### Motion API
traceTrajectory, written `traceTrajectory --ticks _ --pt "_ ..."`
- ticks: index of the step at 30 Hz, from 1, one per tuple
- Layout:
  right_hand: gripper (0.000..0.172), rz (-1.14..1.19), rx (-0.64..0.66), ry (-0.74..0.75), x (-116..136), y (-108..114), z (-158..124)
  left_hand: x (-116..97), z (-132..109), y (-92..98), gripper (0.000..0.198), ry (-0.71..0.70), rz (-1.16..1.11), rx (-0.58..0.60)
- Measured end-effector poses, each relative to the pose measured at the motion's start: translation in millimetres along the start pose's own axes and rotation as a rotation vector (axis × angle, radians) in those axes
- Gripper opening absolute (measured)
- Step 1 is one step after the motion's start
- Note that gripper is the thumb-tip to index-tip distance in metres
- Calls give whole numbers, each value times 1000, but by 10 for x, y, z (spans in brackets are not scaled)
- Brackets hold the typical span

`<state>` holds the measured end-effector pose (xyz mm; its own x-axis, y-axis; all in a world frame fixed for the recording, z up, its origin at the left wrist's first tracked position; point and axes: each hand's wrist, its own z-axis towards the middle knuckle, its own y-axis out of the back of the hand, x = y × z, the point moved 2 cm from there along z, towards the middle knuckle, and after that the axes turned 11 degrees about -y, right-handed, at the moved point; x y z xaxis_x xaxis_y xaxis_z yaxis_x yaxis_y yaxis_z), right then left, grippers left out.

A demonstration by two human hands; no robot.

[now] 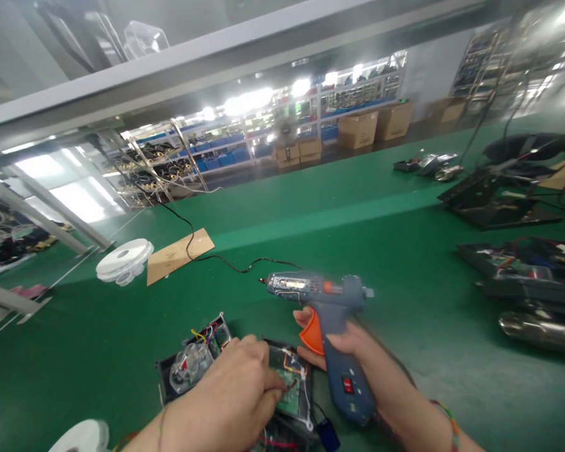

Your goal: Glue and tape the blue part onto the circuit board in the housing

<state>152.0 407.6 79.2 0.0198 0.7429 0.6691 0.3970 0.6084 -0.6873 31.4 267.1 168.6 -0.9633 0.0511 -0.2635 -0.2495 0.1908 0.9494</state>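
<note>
While the right hand [360, 351] gripped the glue gun [339, 317], nozzle aimed leftward, the left hand [238, 383] was bunched over the circuit board [289, 403]; couldn't tell if it pinched a wire. Read as a positioning step; gluing called for swinging the nozzle boardward. Beyond the hands, ahead-left: cardboard sheet [176, 258], white spools [125, 258].

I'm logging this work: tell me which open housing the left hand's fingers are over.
The middle housing, its green board under the left hand; the left housing holds clear plastic, the far-right housing lies beyond the glue gun.
</note>
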Motion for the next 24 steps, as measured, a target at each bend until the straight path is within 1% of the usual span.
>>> traceTrajectory --ticks 2,3,4,6,7,9,12,14,16,17,19,20,22,24 --pt "46 -13 18 -2 -25 23 -4 -5 -81 18 17 -26 -24 -10" --pt "46 -13 22 -5 -38 34 -5 3 -112 -3 16 -50 -64 3" --pt "45 -11 24 -10 -49 43 -4 22 -138 -46 20 -84 -103 11" --pt "44 -3 20 -18 -65 55 -4 91 -179 -188 33 -148 -136 24" --pt "44 -2 17 -23 -69 58 -4 134 -198 -273 35 -179 -111 18" --pt "44 -2 10 -30 -71 58 -8 201 -241 -426 31 -266 25 -6" --pt "45 6 7 -30 -70 57 -20 236 -317 -558 26 -348 231 -31" --pt "46 23 4 -34 -81 70 -27 246 -365 -623 24 -339 278 -69" --pt "47 36 -4 -42 -105 98 -32 278 -409 -727 22 -306 282 -213" --pt "48 38 -10 -46 -120 116 -33 305 -428 -806 23 -285 274 -288" --pt "49 35 -20 -60 -143 148 -35 374 -456 -1002 25 -243 241 -389" --pt "49 29 -27 -66 -143 157 -37 407 -461 -1102 25 -221 218 -406" --pt "48 4 -37 -72 -101 151 -55 454 -453 -1263 25 -180 154 -398" --pt "47 -65 -48 -99 -3 121 -103 460 -431 -1322 25 -151 87 -455"
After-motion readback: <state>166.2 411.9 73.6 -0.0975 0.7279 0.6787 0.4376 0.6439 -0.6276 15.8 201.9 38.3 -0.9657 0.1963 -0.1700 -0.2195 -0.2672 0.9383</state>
